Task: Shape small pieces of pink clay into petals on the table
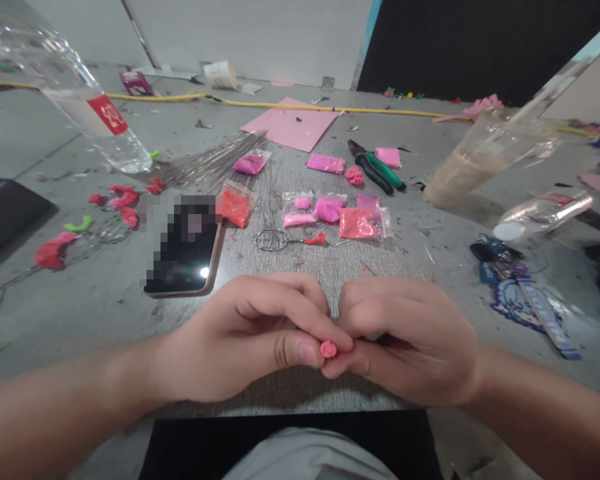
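Note:
Between my fingertips is a small lump of coral-pink modelling clay (329, 349). My left hand (260, 333) pinches it from the left with thumb and forefinger. From the other side, my right hand (405, 337) presses its thumb and curled fingers against it. Both hands meet just above the table's front edge. Beyond them lies a looped wire piece (271, 240) with a bit of red clay (315, 239) at its end. Small bags of clay lie further back, among them an orange-red one (359, 223) and a magenta one (329, 208).
A phone (185, 250) lies beyond my left hand, near a bundle of thin wires (215, 160). Green-handled pliers (377, 168) rest further back. A water bottle (95, 110) stands left; a drink cup (473, 160), lying bottle (543, 212) and keychain (525, 303) are right.

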`<state>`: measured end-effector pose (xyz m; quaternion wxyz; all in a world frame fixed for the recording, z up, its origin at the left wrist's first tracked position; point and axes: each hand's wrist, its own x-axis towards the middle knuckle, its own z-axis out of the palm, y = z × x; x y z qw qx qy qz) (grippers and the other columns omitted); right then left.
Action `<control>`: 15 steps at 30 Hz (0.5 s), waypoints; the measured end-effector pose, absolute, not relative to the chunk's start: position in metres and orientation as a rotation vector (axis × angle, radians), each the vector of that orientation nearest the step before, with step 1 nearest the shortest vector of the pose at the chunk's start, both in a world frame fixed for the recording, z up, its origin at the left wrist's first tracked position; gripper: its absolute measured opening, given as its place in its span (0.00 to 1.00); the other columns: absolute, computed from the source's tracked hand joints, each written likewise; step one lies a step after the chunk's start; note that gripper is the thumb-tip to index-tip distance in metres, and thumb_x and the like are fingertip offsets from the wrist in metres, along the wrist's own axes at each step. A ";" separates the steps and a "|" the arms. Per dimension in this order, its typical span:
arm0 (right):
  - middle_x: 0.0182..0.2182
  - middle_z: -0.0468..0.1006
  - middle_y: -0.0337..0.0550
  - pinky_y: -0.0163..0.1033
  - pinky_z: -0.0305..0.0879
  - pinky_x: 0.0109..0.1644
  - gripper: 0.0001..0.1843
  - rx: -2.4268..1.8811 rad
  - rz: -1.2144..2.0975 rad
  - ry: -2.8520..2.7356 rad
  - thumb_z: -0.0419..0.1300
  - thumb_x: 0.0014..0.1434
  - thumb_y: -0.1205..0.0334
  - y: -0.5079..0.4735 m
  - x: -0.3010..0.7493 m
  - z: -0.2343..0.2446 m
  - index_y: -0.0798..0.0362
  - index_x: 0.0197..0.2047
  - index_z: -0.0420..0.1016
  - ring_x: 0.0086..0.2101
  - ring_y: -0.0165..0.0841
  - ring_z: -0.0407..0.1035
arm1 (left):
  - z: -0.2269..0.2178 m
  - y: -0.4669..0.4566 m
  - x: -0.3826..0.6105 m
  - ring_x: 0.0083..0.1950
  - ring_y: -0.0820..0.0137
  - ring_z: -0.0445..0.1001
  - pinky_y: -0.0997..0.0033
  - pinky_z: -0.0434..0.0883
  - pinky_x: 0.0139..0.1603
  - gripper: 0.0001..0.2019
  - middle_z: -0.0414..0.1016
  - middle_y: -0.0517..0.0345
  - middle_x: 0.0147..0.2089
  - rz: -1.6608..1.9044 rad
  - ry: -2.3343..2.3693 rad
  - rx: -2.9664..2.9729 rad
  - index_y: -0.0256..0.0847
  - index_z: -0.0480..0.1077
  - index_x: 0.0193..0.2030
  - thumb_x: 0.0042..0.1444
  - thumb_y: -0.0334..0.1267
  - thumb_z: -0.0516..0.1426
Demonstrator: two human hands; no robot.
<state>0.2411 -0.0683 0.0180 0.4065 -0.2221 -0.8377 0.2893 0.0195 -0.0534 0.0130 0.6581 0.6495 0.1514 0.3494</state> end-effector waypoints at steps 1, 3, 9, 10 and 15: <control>0.24 0.73 0.33 0.28 0.65 0.31 0.12 -0.560 0.725 -2.122 0.67 0.68 0.58 -0.068 0.241 0.019 0.52 0.34 0.72 0.26 0.23 0.69 | 0.013 -0.053 0.019 0.38 0.73 0.79 0.78 0.76 0.36 0.11 0.77 0.55 0.38 0.791 0.349 1.495 0.46 0.85 0.47 0.64 0.28 0.64; 0.24 0.73 0.33 0.28 0.65 0.30 0.12 -0.558 0.713 -2.127 0.67 0.68 0.58 -0.067 0.241 0.020 0.51 0.34 0.72 0.26 0.23 0.69 | 0.015 -0.052 0.019 0.38 0.73 0.79 0.78 0.76 0.35 0.09 0.77 0.55 0.38 0.800 0.366 1.540 0.44 0.84 0.45 0.64 0.28 0.63; 0.22 0.72 0.35 0.33 0.63 0.28 0.11 -0.601 0.633 -2.130 0.65 0.68 0.60 -0.068 0.243 0.022 0.50 0.34 0.71 0.24 0.26 0.66 | 0.018 -0.049 0.019 0.35 0.73 0.76 0.75 0.76 0.37 0.06 0.75 0.55 0.36 0.853 0.445 1.726 0.40 0.80 0.41 0.67 0.32 0.61; 0.22 0.72 0.36 0.34 0.63 0.27 0.10 -0.613 0.622 -2.098 0.64 0.68 0.62 -0.067 0.244 0.022 0.50 0.34 0.71 0.23 0.27 0.66 | 0.017 -0.047 0.019 0.35 0.73 0.75 0.75 0.76 0.37 0.06 0.74 0.56 0.36 0.869 0.471 1.795 0.40 0.80 0.41 0.68 0.32 0.60; 0.22 0.72 0.36 0.36 0.62 0.28 0.11 -0.739 0.526 -1.881 0.59 0.67 0.68 -0.060 0.247 0.019 0.50 0.31 0.73 0.23 0.28 0.67 | 0.004 -0.034 0.016 0.41 0.71 0.76 0.74 0.73 0.41 0.12 0.76 0.52 0.43 0.669 0.546 2.381 0.42 0.80 0.49 0.69 0.29 0.55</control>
